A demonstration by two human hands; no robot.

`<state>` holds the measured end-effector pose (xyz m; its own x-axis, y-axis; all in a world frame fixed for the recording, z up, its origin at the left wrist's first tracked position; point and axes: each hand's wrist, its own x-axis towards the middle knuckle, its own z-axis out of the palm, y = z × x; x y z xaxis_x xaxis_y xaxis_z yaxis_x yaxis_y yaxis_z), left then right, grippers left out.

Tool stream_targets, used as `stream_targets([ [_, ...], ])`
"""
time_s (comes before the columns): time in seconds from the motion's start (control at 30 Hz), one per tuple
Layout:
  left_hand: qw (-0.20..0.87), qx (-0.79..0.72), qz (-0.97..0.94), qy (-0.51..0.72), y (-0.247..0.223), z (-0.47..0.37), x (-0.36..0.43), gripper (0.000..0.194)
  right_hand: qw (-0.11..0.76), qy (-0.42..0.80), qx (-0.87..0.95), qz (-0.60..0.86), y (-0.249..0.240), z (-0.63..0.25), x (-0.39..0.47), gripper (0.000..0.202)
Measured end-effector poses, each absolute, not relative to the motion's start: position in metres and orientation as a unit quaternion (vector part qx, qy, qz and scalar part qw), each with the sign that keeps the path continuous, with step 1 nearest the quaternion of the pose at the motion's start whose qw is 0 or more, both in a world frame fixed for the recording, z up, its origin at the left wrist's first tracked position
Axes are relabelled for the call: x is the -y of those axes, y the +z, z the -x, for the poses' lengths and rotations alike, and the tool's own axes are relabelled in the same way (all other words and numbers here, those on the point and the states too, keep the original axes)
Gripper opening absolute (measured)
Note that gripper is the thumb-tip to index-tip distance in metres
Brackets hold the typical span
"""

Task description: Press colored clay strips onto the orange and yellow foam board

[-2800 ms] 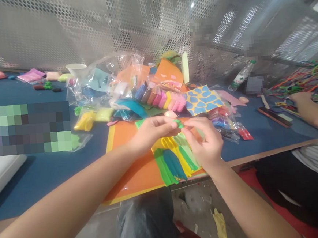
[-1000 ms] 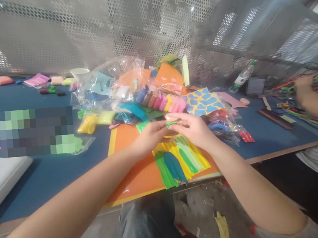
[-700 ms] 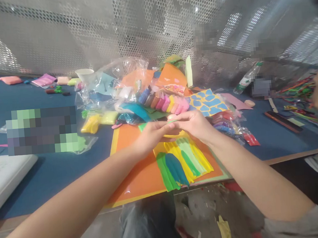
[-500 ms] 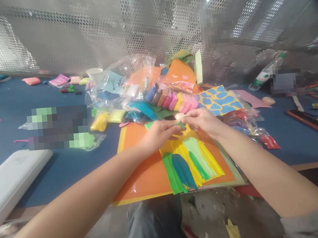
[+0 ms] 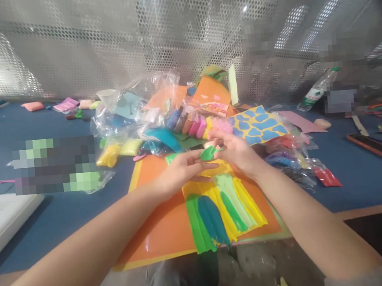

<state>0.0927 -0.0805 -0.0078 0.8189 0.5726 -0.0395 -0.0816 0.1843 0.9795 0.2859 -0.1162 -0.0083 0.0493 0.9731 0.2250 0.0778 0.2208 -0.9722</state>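
A small piece of green modelling clay [image 5: 208, 153] is held between my two hands, above the sheet. My left hand [image 5: 179, 172] has it at its fingertips, the other fingers reaching toward the right. On its other side, my right hand [image 5: 240, 153] has its thumb and fingers at the clay's thin end; part of that grip is hidden. Beneath lies an orange sheet [image 5: 161, 227] with a yellow edge. Flattened clay strips in yellow [image 5: 228, 219], green [image 5: 195, 231], dark teal [image 5: 213, 218] and pale green [image 5: 229, 193] cover its right part and overhang the front edge.
Behind my hands is a pile of clear plastic bags [image 5: 109, 118], coloured clay packs [image 5: 192, 124] and a blue-and-yellow patterned sheet [image 5: 259, 124]. A bottle [image 5: 317, 90] stands tilted at the back right. A white case [image 5: 13, 218] sits at the left, before a perforated metal wall [image 5: 182, 33].
The green clay now shows as a wider piece between my hands. My right fingers have spread more around it. The view has shifted, so the sheet appears lower and further left.
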Motion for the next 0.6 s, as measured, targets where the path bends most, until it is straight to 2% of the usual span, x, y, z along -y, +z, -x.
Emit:
stream_targets([
  [0.1,0.706,-0.242,-0.621,0.241,-0.008,-0.098,0.085,0.035,0.525,0.383,0.592,0.476,-0.013,-0.276,0.117,0.028],
  [0.2,0.665,-0.291,-0.634,0.266,-0.011,-0.101,0.083,0.033,0.549,0.346,0.595,0.473,-0.016,-0.271,0.117,0.012],
  [0.43,0.632,-0.281,-0.663,0.284,-0.018,-0.099,0.073,0.024,0.575,0.314,0.535,0.533,-0.015,-0.271,0.117,0.024],
  [0.6,0.661,-0.275,-0.648,0.259,-0.017,-0.099,0.073,0.027,0.647,0.302,0.453,0.534,-0.013,-0.281,0.115,0.028],
])
